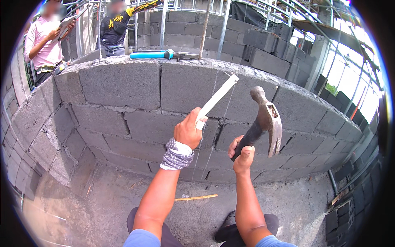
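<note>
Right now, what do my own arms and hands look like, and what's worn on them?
Your left hand is gloveless, with a grey-and-white patterned cloth wrapped around its wrist. Your right hand and its wrist are bare. Short blue sleeves show at the lower edge.

The white stick looks smooth, perhaps plastic.

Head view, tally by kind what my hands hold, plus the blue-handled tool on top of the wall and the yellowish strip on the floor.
Hammer, in the right hand: 1
White stick, in the left hand: 1
Blue-handled tool: 1
Yellowish strip: 1
Total: 4
</note>
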{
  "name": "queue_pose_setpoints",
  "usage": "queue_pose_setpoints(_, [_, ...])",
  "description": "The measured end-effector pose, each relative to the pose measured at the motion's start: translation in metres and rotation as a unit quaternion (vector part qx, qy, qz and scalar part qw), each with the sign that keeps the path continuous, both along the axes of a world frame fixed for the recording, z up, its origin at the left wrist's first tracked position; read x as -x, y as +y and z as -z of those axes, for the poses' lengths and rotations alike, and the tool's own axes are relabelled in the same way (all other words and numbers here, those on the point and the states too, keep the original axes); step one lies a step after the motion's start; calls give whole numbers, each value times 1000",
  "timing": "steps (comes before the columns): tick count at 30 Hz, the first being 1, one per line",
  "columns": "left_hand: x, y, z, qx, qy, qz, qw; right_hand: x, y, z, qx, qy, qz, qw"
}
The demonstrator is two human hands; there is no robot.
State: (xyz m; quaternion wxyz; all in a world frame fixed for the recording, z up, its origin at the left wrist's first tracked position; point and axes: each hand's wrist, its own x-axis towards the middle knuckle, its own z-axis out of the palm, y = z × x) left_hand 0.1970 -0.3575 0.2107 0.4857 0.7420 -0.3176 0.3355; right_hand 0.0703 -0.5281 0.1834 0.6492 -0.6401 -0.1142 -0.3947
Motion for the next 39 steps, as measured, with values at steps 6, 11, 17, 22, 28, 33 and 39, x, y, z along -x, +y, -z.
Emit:
queue_pose_setpoints(6, [1,-4,2,14,25,23,999,-17,3,-16,30,-11,-26,999])
queue_pose_setpoints(11, [1,-7,5,19,46,29,998,-22,1,-20,2,73,-23,997])
queue_pose_setpoints(17, [1,-9,6,29,44,49,997,-18,-4,-22,-2,108,-37,993])
queue_pose_setpoints(22, [-1,-8,6,22,49,32,998,-14,-10,-22,-31,32,-50,998])
queue_pose_setpoints(28, [-1,-8,5,11,73,37,997,-15,-11,-22,17,126,-3,992])
queue_pose_setpoints(33, [1,-9,1,24,59,24,998,-21,-7,-22,30,-37,-41,998])
queue_pose_setpoints(39, [1,-10,-3,19,67,24,997,-24,-14,-26,-36,118,-22,992])
